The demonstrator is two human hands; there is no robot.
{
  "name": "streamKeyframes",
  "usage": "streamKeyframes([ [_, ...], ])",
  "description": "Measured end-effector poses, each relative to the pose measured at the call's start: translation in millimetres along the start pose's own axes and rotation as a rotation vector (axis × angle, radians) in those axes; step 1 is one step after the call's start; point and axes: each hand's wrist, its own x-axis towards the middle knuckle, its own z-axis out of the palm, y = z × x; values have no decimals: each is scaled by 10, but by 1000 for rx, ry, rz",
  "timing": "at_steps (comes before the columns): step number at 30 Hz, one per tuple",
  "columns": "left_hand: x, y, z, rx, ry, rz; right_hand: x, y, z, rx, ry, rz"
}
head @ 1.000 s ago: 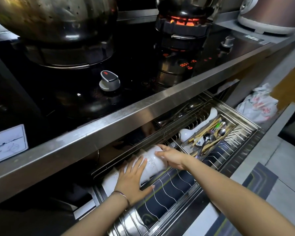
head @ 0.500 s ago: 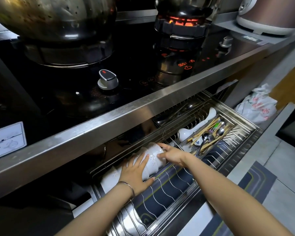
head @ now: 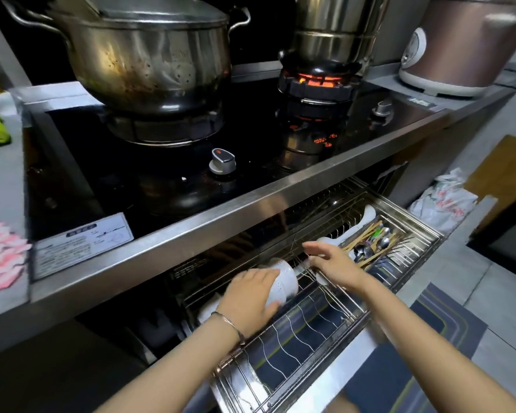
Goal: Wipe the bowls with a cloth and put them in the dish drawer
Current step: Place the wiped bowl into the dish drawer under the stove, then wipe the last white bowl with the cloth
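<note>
Left hand [head: 251, 296]: palm and near-straight fingers lie flat on the side of the bowls [head: 285, 283], pressing rather than clasping. Right hand [head: 331, 260]: fingers spread and relaxed, holding nothing, hovering just beside the stack's open rim, above the wire rack.

Position: the bowls are nested, lying on their side in the left rear of the dish drawer [head: 414, 220], partly under the steel counter lip [head: 251, 204].

Risks, as judged:
- Round glazed ceramic on thin metal wire has little friction. If the left hand lifts before the stack sits between the wires, it may roll or slide forward.
- The top bowl sits close under the counter lip, so a high-riding stack could knock steel and chip when the drawer is pushed in.
- The burner [head: 316, 80] glows orange above, and leaning in brings a sleeve or arm toward heat.

Materials: bowls white with fine speckle, smooth, deep-sided. Rack is bright chromed wire in wavy rows — open, springy-looking. Cutlery tray [head: 373, 245] is perforated steel holding wooden chopsticks and metal spoons. Counter is brushed steel, hob glossy black glass.
</note>
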Motion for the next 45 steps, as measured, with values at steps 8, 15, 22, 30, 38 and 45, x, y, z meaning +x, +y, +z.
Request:
streamKeyframes([
  [8,-1011,40,-1260,78,431,272,-1074,-1047,-28,78,244,-397],
  [15,-1973,-620,-1817,123,508,61,-1443,-2026,568,-66,124,-703],
  [22,-2729,-1258,-1937,98,528,-135,-1488,-2686,1307,-174,-99,-786],
  [30,-3111,-1558,-1976,13,583,-187,-1462,-3034,1955,-469,16,-877],
  [38,-3223,-1602,-1965,-37,635,-173,-1392,-3133,2135,-588,179,-876],
  [45,-3266,-1648,-1997,-72,633,-198,-1540,-3191,2160,-571,84,-891],
])
